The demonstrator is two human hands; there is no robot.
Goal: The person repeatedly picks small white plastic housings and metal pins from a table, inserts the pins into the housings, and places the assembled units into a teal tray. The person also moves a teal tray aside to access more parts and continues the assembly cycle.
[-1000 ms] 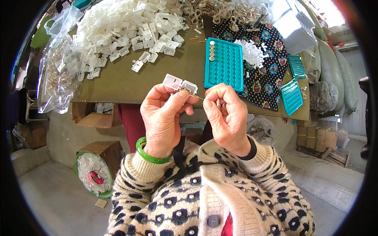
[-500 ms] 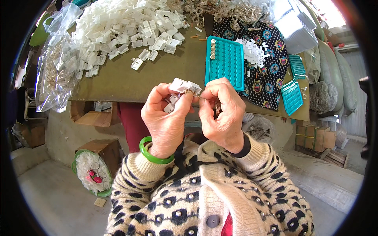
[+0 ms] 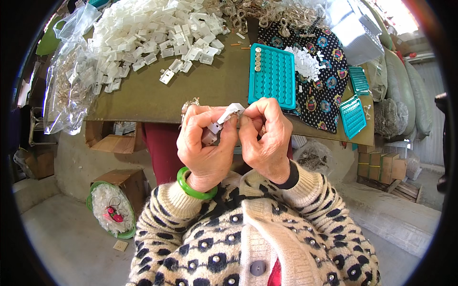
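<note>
Both hands meet over the near edge of the table. My left hand (image 3: 204,150), with a green bangle at its wrist, is closed round several small white plastic pieces; one white plastic piece (image 3: 231,112) sticks out between its thumb and fingers. A bunch of thin metal chains (image 3: 191,106) shows behind the left fingers. My right hand (image 3: 268,140) pinches at the right end of that white piece. What its fingertips hold is too small to make out. Just beyond the right hand lies a teal tray (image 3: 274,81) with several round shiny pieces (image 3: 258,59) in its left column.
A large heap of white plastic pieces (image 3: 157,35) covers the back left of the table (image 3: 191,97). Clear bags (image 3: 71,90) hang at its left edge. Small white bits (image 3: 307,64) lie on a patterned cloth (image 3: 329,100). Smaller teal trays (image 3: 353,117) lie at the right.
The white piece has been turned and tilted in my left hand. Chains now show behind the left fingers. My right hand has shifted slightly left, its fingertips against the piece's end.
</note>
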